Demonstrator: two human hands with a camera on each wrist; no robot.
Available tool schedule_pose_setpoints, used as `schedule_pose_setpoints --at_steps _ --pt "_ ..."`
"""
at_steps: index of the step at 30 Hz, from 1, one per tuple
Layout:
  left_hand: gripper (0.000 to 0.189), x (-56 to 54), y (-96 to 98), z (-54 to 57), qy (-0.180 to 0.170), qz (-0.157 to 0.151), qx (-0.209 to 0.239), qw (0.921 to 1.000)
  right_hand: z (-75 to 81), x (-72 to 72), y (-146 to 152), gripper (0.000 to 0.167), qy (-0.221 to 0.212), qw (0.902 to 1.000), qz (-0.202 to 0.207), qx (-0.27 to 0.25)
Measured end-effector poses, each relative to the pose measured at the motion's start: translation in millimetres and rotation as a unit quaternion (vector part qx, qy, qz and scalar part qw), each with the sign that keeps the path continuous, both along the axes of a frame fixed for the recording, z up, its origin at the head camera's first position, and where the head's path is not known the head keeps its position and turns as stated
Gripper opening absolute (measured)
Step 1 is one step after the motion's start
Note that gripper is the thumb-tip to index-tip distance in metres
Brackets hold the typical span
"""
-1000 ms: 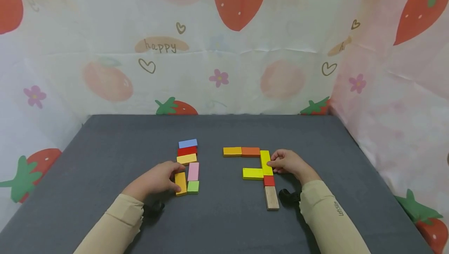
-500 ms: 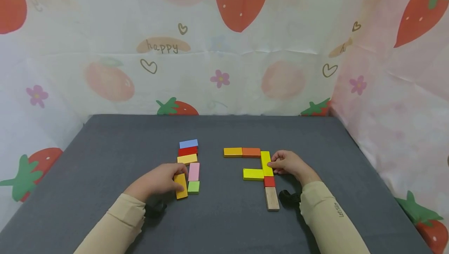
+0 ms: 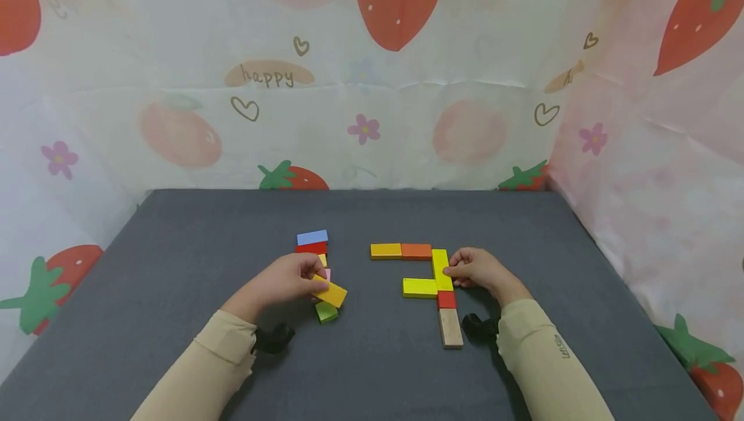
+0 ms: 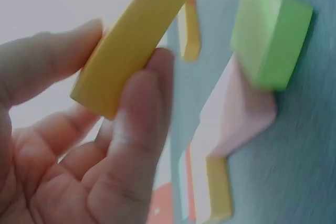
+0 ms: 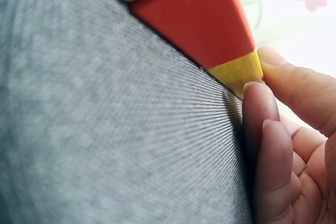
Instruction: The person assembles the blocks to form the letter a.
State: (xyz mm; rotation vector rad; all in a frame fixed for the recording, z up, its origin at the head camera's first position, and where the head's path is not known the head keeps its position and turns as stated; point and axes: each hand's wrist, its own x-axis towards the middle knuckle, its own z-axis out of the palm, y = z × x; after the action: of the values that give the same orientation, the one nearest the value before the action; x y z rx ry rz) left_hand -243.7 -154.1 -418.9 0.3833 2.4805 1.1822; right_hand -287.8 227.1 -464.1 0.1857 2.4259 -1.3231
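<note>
My left hand (image 3: 293,282) pinches an amber wooden block (image 3: 330,292) between thumb and fingers, held over the left column of blocks. In the left wrist view, a green block (image 4: 270,35) sits askew at the end of a pink block (image 4: 236,116). From the head, the amber block and hand hide most of the pink one. Over on the right, my right hand (image 3: 478,274) holds the right edge of an upright-lying yellow block (image 3: 440,266). Fingertips meet that yellow block's side in the right wrist view, beside a red block (image 5: 197,22).
Beyond the left hand lie a blue block (image 3: 312,237), a red block (image 3: 310,248) and a partly hidden pale yellow block. The right-hand figure also has amber (image 3: 386,251), orange (image 3: 416,252), yellow (image 3: 419,288) and bare-wood (image 3: 450,328) blocks. Grey cloth (image 3: 372,369) covers the table.
My left hand has lifted the amber block from beside the pink one and moved it right, turning it. The green block has swung out of line. My right hand stays put.
</note>
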Motion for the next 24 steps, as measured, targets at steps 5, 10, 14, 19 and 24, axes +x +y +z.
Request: schedule_pose_setpoints --at_steps 5,10,14,19,24 --pt "0.009 -6.8 20.9 -7.2 -0.018 0.049 0.026 0.9983 -1.8 0.3 0.3 0.024 -0.001 1.0000 -0.003 0.000" --pt "0.009 -13.7 38.0 -10.7 -0.009 0.062 0.011 0.9980 -2.1 0.9 1.5 0.023 0.003 1.0000 0.004 -0.004" --pt "0.012 -19.0 50.4 -14.4 0.000 0.073 0.001 0.9973 -1.0 0.5 2.1 0.023 0.004 1.0000 0.005 -0.006" --pt "0.018 -24.3 63.3 -20.9 -0.023 0.093 0.036 0.9947 -0.5 0.1 1.6 0.024 0.002 1.0000 0.001 -0.005" --pt "0.017 -26.4 71.0 -26.6 -0.041 0.093 0.056 0.9932 -0.7 0.1 1.3 0.025 0.002 1.0000 0.001 -0.002"
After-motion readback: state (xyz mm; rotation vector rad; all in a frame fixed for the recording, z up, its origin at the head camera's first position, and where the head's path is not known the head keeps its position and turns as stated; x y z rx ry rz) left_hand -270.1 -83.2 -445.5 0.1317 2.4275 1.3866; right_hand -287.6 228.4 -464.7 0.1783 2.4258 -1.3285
